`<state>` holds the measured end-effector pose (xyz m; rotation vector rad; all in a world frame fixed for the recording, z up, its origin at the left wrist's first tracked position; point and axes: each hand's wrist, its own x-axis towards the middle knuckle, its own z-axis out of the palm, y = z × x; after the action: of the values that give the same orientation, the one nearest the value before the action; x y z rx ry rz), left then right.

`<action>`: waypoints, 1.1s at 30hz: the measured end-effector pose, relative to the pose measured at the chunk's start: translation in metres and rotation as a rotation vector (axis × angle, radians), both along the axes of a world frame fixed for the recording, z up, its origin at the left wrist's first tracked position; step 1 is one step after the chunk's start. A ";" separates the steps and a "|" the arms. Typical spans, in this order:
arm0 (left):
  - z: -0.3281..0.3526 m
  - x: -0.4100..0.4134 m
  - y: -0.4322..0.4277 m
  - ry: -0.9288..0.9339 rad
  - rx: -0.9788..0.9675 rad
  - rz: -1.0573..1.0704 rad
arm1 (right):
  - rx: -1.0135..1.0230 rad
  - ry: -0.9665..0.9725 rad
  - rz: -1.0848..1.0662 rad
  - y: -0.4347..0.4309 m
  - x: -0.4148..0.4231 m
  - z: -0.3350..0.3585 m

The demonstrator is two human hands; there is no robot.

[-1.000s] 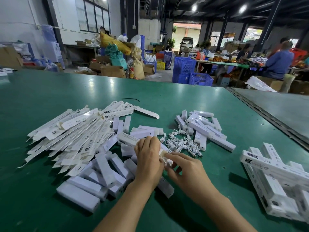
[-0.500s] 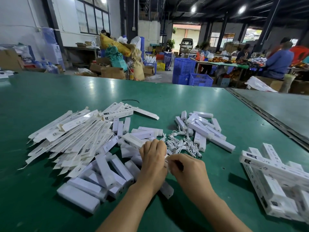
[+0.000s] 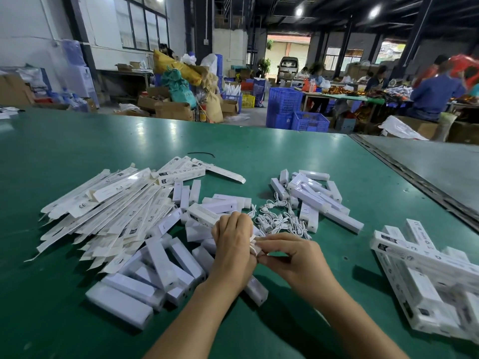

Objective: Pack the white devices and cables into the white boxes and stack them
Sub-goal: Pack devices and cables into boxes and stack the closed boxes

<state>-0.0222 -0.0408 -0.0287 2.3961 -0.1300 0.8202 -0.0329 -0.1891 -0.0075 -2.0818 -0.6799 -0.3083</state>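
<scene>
A box (image 3: 256,288) is held closed in the left hand (image 3: 233,244) while a cable (image 3: 255,246) is pinched by the right hand (image 3: 290,255) at its end, judged mid-insertion; flap closing comes next.

flat boxes (image 3: 103,211) | "CE" mark legible | other print too small

The scene was recorded by a single head-worn wide-angle camera, aimed forward and down across a green table (image 3: 77,156) (both forearms were seen close at the bottom edge), with the workshop floor beyond.
</scene>
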 end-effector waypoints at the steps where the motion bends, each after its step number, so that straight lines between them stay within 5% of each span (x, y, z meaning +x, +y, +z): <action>1: 0.000 0.000 0.000 0.003 0.001 -0.009 | 0.028 0.010 -0.029 0.001 0.000 -0.001; 5: 0.000 -0.003 -0.001 -0.002 0.021 -0.066 | 0.184 0.162 -0.143 0.005 -0.001 -0.002; 13: 0.001 -0.001 -0.005 -0.037 0.000 -0.142 | 0.184 0.211 -0.227 0.012 -0.003 -0.002; 24: 0.000 0.000 0.002 -0.008 -0.003 -0.105 | -0.030 0.023 -0.094 0.003 -0.004 0.006; 33: -0.001 0.000 0.001 -0.022 -0.074 -0.138 | 0.039 -0.078 -0.160 0.007 -0.004 0.001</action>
<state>-0.0223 -0.0396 -0.0297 2.2810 -0.2669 0.7741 -0.0372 -0.1817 -0.0065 -2.0992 -0.5498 -0.4917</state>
